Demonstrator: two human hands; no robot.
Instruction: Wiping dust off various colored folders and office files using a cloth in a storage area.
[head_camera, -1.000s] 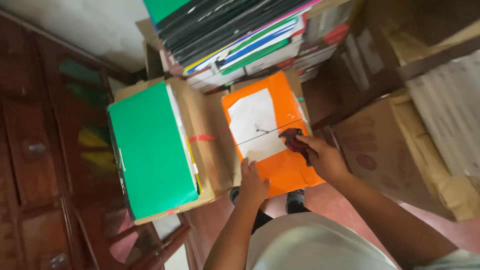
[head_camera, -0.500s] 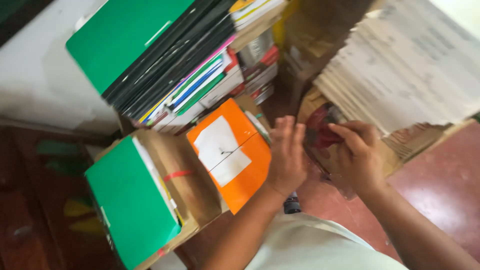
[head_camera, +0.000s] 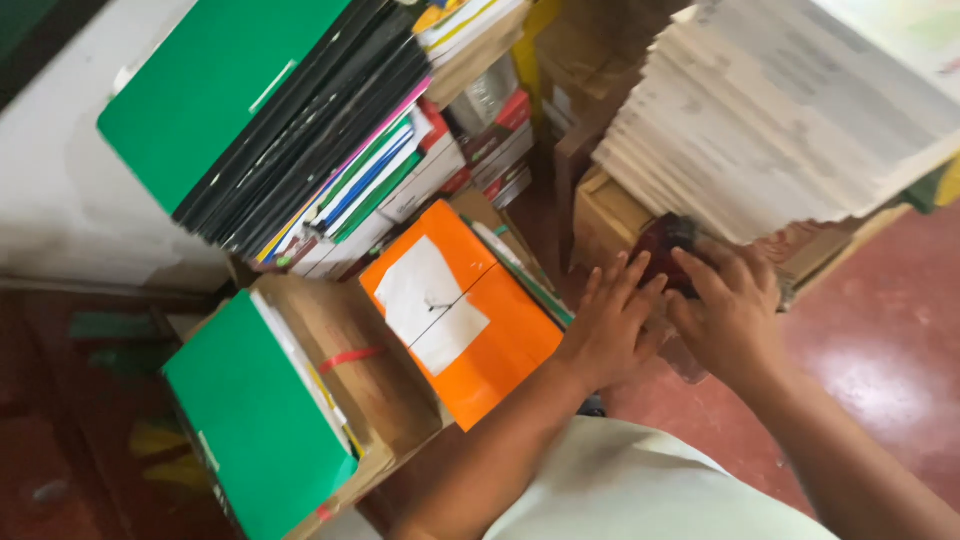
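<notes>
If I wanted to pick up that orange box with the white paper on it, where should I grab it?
Probably by its two long edges, reaching down from above with both hands. The orange box lies flat and faces up, wide and too broad for one hand. Its right edge, beside the left hand, looks free. Its left edge sits close against the brown cardboard box, so fingers may need to squeeze in there.
</notes>
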